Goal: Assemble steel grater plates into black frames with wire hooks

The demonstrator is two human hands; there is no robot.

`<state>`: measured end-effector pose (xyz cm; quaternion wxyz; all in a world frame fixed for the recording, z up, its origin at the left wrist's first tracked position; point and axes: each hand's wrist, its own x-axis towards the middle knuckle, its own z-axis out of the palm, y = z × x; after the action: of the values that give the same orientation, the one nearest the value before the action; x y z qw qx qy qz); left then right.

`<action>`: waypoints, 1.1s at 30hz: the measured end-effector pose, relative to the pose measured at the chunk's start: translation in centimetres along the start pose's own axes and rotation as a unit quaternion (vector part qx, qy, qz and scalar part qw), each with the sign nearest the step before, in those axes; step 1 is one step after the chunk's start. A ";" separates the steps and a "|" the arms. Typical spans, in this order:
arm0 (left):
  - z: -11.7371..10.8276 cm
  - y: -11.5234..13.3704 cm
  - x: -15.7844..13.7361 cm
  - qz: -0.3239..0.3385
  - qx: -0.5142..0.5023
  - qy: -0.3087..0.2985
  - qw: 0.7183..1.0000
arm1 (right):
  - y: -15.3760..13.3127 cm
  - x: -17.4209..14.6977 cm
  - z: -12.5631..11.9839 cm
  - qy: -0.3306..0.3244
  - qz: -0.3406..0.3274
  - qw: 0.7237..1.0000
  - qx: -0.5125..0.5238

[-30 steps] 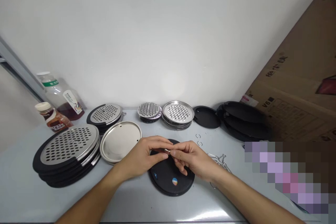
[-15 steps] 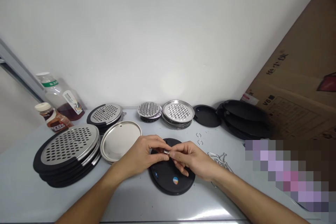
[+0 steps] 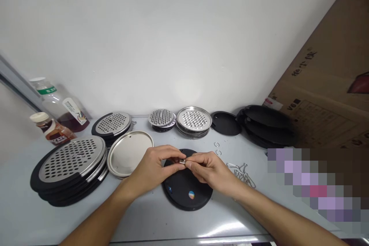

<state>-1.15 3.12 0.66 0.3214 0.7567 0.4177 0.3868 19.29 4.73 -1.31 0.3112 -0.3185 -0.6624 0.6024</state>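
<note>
Between the fingertips of both hands is a small shiny metal piece [image 3: 182,161], too small and covered to name. My left hand [image 3: 159,164] pinches it from the left, thumb below and fingers above. From the right, my right hand [image 3: 209,168] closes thumb and forefinger on its other end. Beneath them a round black disc [image 3: 184,198] lies flat on the table, with a coloured round sticker and a blue mark. To its right sits a tangle of bent wire hooks [image 3: 243,177], and behind these are two thin metal rings [image 3: 217,148].
Stacked black-rimmed perforated discs [image 3: 70,157] stand at left beside a plain metal lid [image 3: 131,153]. Along the wall are grater discs [image 3: 194,119] and black dishes [image 3: 266,125]. Two bottles [image 3: 62,111] stand far left; a large cardboard box [image 3: 323,84] borders the right.
The view has shifted slightly. My right hand's lower fingers have curled in, and both hands still hold the small metal piece over the black disc.
</note>
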 end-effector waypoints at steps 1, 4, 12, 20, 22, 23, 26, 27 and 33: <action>-0.1 0.0 0.0 0.003 0.002 0.003 1.000 | 0.0 0.0 0.0 0.003 -0.002 1.000 -0.002; -0.4 -0.1 0.1 0.006 0.020 0.000 1.000 | 0.2 0.0 -0.2 0.007 0.012 1.000 0.013; 0.0 -0.7 0.2 -0.088 -0.069 0.029 0.993 | 0.8 0.7 -1.3 0.029 0.038 0.998 -0.050; 1.1 -0.4 -0.1 -0.002 0.026 0.059 0.998 | 1.0 0.8 -0.6 0.075 0.039 0.994 -0.069; 1.1 -0.4 -0.2 0.063 0.073 0.054 0.994 | 0.8 0.9 -1.0 0.089 0.013 0.993 -0.070; 1.2 -0.5 -0.2 0.086 0.086 0.051 0.991 | 0.6 1.0 -1.2 0.083 -0.003 0.995 -0.051; 1.4 -0.7 -0.2 0.103 0.093 0.073 0.988 | 0.5 1.3 -1.5 0.031 -0.026 0.998 0.048; 1.6 -0.8 -0.1 0.094 0.092 0.092 0.987 | 0.6 1.4 -1.5 0.022 -0.026 0.997 0.072; 2.8 -2.2 0.6 0.014 0.117 0.129 0.985 | 2.1 2.2 -1.8 0.118 -0.042 0.989 -0.077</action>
<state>0.64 4.11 -2.32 0.1686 0.7384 0.4879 0.4339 19.51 7.75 -3.17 0.3870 -0.3822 -0.6783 0.4940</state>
